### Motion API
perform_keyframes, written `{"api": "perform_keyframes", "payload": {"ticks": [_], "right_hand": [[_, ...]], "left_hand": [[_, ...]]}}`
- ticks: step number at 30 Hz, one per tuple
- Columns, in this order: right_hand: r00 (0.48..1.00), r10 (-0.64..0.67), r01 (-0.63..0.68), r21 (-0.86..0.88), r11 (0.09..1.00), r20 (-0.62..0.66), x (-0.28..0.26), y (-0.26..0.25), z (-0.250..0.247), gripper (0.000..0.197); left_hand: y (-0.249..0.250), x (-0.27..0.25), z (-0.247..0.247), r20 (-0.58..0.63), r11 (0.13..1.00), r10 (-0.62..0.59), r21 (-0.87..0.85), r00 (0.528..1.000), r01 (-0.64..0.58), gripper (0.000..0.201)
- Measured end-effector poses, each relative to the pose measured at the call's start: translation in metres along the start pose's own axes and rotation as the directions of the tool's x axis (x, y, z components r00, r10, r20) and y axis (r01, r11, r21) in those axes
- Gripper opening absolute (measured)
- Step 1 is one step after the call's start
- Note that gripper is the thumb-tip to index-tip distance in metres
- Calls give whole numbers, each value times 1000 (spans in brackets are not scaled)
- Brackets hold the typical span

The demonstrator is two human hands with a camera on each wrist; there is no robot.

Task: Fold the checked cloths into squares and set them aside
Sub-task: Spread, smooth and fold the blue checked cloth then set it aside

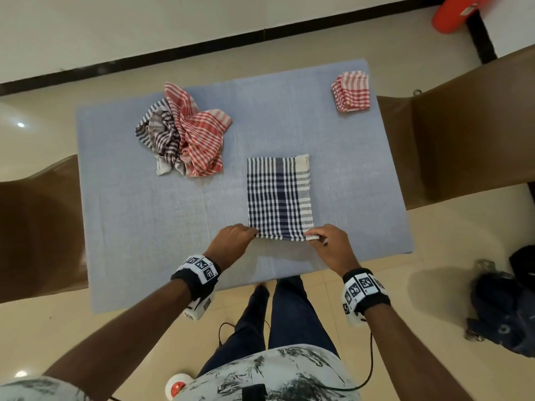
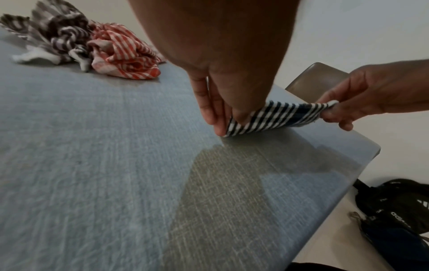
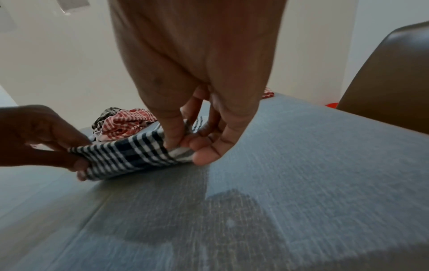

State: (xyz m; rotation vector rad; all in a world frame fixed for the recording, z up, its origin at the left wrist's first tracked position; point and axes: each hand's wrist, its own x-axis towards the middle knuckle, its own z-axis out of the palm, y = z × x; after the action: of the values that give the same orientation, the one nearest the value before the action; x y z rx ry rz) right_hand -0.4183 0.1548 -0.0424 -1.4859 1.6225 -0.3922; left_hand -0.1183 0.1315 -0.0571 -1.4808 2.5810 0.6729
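navy cloth (image 1: 279,198): folded strip, near edge of the tabletop (image 1: 144,215)
left hand (image 1: 231,241): pinching its near-left corner
right hand (image 1: 333,247): pinching near-right corner

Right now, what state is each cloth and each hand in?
Blue checked cloth: folded to a strip, flat, near edge lifted.
Left hand: pinches its near left corner.
Right hand: pinches its near right corner.
Crumpled cloths: unfolded heap.
Red checked cloth: folded square, set aside.
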Motion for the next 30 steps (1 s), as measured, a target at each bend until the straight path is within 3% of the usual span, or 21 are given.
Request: {"api": "perform_keyframes", "payload": {"ticks": [3,5,10,13,19,24,30], "right_hand": [[993,-6,15,-73,997,119,-3,6,-11,18],[988,2,10,-70,997,157,-6,10,-19,17],[998,13,-14,19,1000,54,7,4,-31,25],[1000,9,-9,109,994,8,33,-3,-31,25],[995,55,-78,293,953,85,96,-14,-32,22],[991,127,-133,261,956,37,141,-12,-23,23],[996,80,-73,171,982,-34,162,-24,-15,15]], "left_hand": [[-1,-9,3,67,994,41,-100,997,-34,19],[-4,-13,1,82,963,61,-267,995,-37,21],[-10,-7,-15,72,843,1,-537,997,38,21],[-13,10,-26,51,813,-125,-567,991,131,20],[-38,52,-36,118,712,-345,-613,931,341,39],[-47,74,-35,172,607,-420,-677,891,417,34],[-52,83,-32,221,474,-487,-746,845,468,32]]}}
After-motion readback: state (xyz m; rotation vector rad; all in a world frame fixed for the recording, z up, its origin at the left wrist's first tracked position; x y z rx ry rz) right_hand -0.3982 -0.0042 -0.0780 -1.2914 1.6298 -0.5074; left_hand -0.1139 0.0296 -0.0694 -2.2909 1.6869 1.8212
